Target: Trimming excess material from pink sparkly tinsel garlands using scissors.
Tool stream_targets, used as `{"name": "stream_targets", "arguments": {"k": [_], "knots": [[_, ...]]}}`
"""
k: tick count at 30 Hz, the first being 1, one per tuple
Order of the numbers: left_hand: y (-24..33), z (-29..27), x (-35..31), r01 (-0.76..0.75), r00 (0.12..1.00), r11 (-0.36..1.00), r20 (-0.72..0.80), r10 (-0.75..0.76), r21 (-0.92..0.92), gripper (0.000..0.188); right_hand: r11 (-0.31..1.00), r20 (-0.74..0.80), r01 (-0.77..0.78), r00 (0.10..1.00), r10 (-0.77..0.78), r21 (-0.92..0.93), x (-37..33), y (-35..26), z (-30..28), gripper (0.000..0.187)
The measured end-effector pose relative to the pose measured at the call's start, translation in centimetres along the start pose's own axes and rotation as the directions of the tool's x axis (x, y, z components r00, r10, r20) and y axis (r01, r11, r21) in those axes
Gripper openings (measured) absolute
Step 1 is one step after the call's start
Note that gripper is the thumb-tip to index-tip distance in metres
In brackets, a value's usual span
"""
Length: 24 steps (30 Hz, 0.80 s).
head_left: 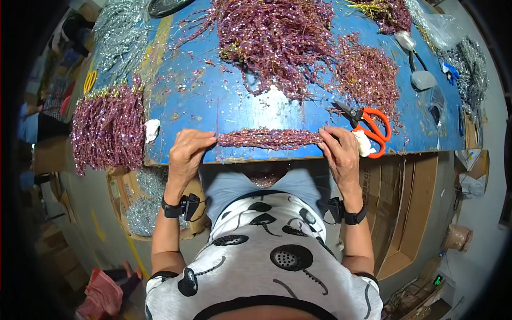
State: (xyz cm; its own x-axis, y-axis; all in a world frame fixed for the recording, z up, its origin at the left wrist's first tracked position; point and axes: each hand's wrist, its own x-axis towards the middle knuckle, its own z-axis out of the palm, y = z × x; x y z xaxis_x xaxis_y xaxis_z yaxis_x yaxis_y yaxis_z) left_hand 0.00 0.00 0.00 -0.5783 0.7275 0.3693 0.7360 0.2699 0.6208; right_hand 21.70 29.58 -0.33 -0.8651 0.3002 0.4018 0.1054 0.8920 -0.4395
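1. A blue worktable [240, 101] fills the upper half of the view, its near edge running left to right just in front of your body.
2. Large heaps of purple sequined sprigs [277, 37] lie farther back on the table, well beyond your hands; another purple heap [106, 128] hangs off the table's left end.
3. A bundle of purple sequined strands [266, 138] lies along the near edge, its long axis left to right (parallel to the edge), spanning between your two hands.
4. Your left hand [186, 154] pinches the bundle's left end, fingers closed on it.
5. Your right hand [341, 152] grips the bundle's right end; both hands are equally near.
6. Orange-handled scissors [370, 128] lie just beside your right hand, toward the right.
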Motion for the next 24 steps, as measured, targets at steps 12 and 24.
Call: {"name": "stream_targets", "arguments": {"k": [12,24], "knots": [[0.4,-0.5,-0.5,0.017,1.000,1.000,0.000,-0.017,-0.008,0.024,0.977,0.028,-0.175,0.983,0.180,-0.122,0.0,5.4,-7.4,0.036],[0.4,0.1,0.2,-0.047,0.999,0.999,-0.012,0.047,-0.023,0.023,0.976,0.194,-0.211,0.957,0.216,-0.045,1.3,7.0,-9.3,0.036]]}}
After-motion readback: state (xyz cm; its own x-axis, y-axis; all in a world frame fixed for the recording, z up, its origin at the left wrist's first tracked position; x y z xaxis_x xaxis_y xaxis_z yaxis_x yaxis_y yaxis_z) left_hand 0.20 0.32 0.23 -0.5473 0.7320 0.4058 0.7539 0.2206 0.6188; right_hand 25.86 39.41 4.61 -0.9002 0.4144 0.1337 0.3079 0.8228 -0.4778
